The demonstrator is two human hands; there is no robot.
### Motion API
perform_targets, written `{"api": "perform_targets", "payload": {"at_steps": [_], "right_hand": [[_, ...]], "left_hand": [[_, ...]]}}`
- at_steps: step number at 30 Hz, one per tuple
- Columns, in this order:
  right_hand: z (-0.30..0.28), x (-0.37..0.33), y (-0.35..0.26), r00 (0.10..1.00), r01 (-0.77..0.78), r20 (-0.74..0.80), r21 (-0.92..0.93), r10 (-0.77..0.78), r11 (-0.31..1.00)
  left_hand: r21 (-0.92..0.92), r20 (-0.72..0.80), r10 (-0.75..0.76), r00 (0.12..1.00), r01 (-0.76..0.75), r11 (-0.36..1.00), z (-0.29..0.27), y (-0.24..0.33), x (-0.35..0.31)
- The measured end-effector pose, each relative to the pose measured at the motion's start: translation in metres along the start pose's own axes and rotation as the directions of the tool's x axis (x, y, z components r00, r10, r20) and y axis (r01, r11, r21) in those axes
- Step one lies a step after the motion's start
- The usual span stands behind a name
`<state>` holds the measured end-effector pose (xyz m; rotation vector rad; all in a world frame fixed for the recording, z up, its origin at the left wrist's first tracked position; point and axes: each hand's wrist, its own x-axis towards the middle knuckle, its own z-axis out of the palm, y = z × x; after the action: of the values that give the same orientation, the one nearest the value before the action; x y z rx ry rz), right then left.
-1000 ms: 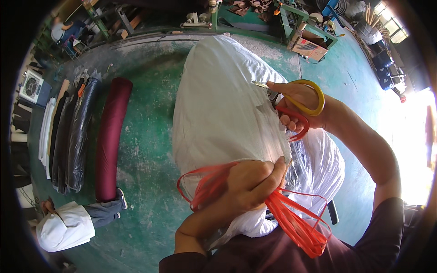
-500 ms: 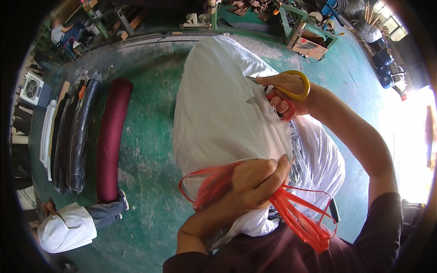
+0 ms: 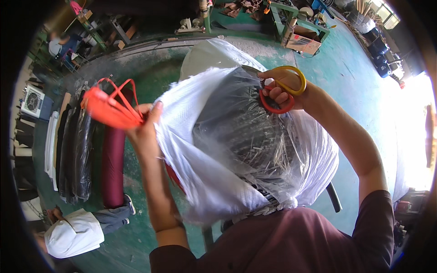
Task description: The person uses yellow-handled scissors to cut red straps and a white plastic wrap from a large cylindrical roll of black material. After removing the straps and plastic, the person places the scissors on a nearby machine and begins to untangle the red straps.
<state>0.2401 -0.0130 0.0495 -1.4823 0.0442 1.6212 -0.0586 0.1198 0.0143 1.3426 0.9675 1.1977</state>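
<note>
My left hand (image 3: 146, 119) pinches the cut edge of a white woven sack (image 3: 182, 123) and pulls it out to the left. A loose bundle of red plastic strapping (image 3: 109, 109) is in the same hand. My right hand (image 3: 284, 88) grips scissors with one yellow and one red handle loop (image 3: 298, 82); their blades are mostly hidden. Between my hands the sack gapes, showing clear plastic film (image 3: 241, 123) wrapped over something dark with rows of shapes I cannot make out.
To the left, a maroon fabric roll (image 3: 113, 164) lies beside several dark and white rolls (image 3: 75, 150). A person in a white shirt (image 3: 75, 232) is at the lower left; another sits far left. Green benches and a cardboard box (image 3: 302, 41) stand at the back.
My left hand has swung left and outward with the sack's edge and red strapping, laying bare the plastic-wrapped contents. My right hand with the scissors has barely shifted.
</note>
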Motion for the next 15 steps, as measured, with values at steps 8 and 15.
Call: {"api": "perform_targets", "payload": {"at_steps": [8,15], "right_hand": [[0.001,0.006,0.004,0.999,-0.009,0.037,0.005,0.009,1.0],[0.012,0.003,0.003,0.999,0.009,0.032,-0.135,-0.005,0.991]], "left_hand": [[0.129,0.173,-0.163,0.971,0.142,0.982,-0.042,0.011,0.096],[0.477,0.614,-0.002,0.789,-0.369,0.798,0.121,0.017,0.113]]}}
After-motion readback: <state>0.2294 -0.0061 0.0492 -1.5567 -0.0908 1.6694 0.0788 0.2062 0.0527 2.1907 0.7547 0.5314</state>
